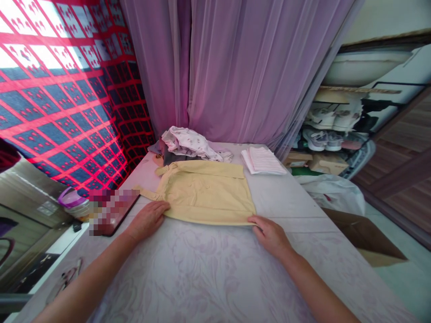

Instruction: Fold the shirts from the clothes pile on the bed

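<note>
A pale yellow garment (208, 193) with buttoned straps at its left end lies spread flat on the patterned tabletop, one long edge toward me. My left hand (151, 217) has its fingers closed at the near left corner, by the straps. At the near right corner my right hand (269, 233) pinches the hem between thumb and fingers. The undersides of the fingers are hidden on both hands.
Behind the garment is a heap of crumpled clothes (188, 141); a folded striped cloth (264, 160) lies at the back right. A dark-edged flat device (124, 213), partly blurred out, sits left. An open cardboard box (363, 237) stands beyond the right edge, below shoes (325, 139).
</note>
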Demonstrator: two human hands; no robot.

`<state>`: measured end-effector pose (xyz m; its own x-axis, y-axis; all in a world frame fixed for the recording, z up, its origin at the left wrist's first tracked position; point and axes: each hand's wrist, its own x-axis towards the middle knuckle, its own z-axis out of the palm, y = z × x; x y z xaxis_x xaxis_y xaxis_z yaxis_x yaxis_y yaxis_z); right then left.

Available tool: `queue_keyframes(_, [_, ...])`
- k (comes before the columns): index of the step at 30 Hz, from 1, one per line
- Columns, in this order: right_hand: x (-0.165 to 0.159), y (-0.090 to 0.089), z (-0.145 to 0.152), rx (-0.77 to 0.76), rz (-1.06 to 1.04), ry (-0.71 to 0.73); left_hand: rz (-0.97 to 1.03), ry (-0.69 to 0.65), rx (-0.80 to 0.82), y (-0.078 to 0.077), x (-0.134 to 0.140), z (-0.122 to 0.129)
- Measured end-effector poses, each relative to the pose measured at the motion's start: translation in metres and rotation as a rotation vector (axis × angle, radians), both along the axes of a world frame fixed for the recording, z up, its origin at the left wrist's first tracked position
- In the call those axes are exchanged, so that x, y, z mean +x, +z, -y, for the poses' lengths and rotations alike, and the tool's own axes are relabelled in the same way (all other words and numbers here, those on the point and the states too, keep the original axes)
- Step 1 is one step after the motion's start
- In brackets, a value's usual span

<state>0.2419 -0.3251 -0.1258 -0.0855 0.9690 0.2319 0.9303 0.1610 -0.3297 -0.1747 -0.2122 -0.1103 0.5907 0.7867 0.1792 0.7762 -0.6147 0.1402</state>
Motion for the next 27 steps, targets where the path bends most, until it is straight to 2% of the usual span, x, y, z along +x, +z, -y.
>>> queue_keyframes(4, [0.005,0.012,-0.014,-0.072,-0.169,-0.097,0.132,0.075,-0.053,0.002,-0.012,-0.013])
queue_keyframes(6, [0.007,0.015,-0.024,-0.091,-0.203,-0.175,0.203,0.118,-0.087,0.007,-0.012,-0.021])
queue_keyframes(9, [0.006,0.017,-0.043,-0.065,-0.204,-0.273,0.198,0.182,-0.153,0.015,-0.006,-0.036])
queue_keyframes(12, [-0.003,0.018,-0.062,-0.072,-0.102,-0.396,0.131,0.248,-0.191,0.020,0.003,-0.051])
queue_keyframes(16, [-0.018,0.017,-0.077,-0.121,0.115,-0.547,0.020,0.307,-0.131,0.016,0.011,-0.061])
queue_keyframes(23, [-0.024,0.007,-0.079,-0.157,0.252,-0.532,-0.037,0.464,-0.099,0.007,0.020,-0.061])
queue_keyframes(27, [-0.020,0.005,-0.077,-0.092,0.265,-0.553,-0.039,0.511,-0.055,0.009,0.025,-0.056])
